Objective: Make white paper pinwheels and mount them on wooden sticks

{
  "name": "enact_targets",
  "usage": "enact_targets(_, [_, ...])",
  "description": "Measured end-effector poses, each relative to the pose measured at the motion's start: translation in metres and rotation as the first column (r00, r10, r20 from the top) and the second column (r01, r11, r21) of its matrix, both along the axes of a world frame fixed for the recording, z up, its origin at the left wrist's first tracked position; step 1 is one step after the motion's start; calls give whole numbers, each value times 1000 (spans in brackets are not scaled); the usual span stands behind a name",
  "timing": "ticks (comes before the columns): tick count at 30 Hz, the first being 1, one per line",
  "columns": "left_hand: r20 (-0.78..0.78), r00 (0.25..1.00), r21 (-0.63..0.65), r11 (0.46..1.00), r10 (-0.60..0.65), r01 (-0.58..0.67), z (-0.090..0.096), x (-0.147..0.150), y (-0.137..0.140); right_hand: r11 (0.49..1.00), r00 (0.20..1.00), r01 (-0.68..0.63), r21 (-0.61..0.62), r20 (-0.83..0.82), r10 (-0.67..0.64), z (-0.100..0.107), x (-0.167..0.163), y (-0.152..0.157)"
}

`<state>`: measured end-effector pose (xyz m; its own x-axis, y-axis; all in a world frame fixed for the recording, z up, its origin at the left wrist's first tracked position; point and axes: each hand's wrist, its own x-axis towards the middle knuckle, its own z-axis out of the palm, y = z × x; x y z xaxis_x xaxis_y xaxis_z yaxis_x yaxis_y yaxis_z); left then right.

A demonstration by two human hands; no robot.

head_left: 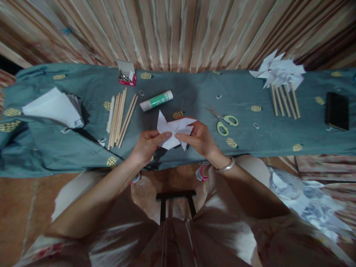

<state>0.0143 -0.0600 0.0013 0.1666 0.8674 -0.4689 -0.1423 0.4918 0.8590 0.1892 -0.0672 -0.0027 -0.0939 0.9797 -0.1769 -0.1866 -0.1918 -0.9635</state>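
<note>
A white paper pinwheel is held between my two hands, over the near edge of the cloth-covered table. My left hand pinches its left side, thumb on top near the centre. From the right, my right hand grips it the same way, fingers partly hidden behind the paper. Just beyond lies a glue stick with a green label. Scissors with light green handles rest, blades parted, to the right of my right hand. Several wooden sticks lie left of my left hand.
At the far left is a stack of white paper. A small red box of metal pieces stands open at the back. Finished pinwheels on sticks and a black phone lie right. Crumpled paper sits below the table at right.
</note>
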Motion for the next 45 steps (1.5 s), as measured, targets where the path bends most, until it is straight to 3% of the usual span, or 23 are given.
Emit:
enact_targets(11, [7, 999, 39, 998, -51, 50, 1, -1, 0, 1000, 999, -6, 29, 36, 5, -1, 1, 0])
enact_targets(15, [-99, 991, 221, 969, -87, 107, -9, -8, 4, 1000, 999, -21, 23, 44, 20, -2, 3, 1])
enact_targets(17, [-221, 973, 406, 902, -62, 149, -13, -14, 7, 1000, 999, -7, 28, 41, 6, -3, 3, 2])
enact_targets(21, [-432, 897, 687, 680, 97, 257, -12, -24, 9, 999, 998, 32, 33, 58, -34, -5, 4, 3])
enact_targets(24, [-502, 846, 752, 573, 178, 326, -6, -26, 7, 999, 998, 40, 34, 53, -42, -6, 3, 3])
enact_targets(26, [-554, 818, 734, 556, 156, 391, -4, -26, 5, 998, 998, 39, 42, 40, -41, -7, 1, 3])
enact_targets(31, [-604, 796, 645, 612, 42, 457, -8, -22, 3, 998, 998, 36, 45, 44, -38, -6, 0, 1])
enact_targets(36, [-538, 843, 596, 715, 18, 366, -10, -18, 4, 999, 999, 12, 52, 50, -14, -5, 1, 0])
enact_targets(42, [-330, 942, 485, 847, -55, 220, -5, -13, 3, 990, 994, -21, 140, 109, 6, -14, 3, 2])
enact_targets(45, [-280, 958, 435, 881, -63, 185, -1, -11, 2, 981, 990, -48, 188, 143, 21, -19, 3, 2])
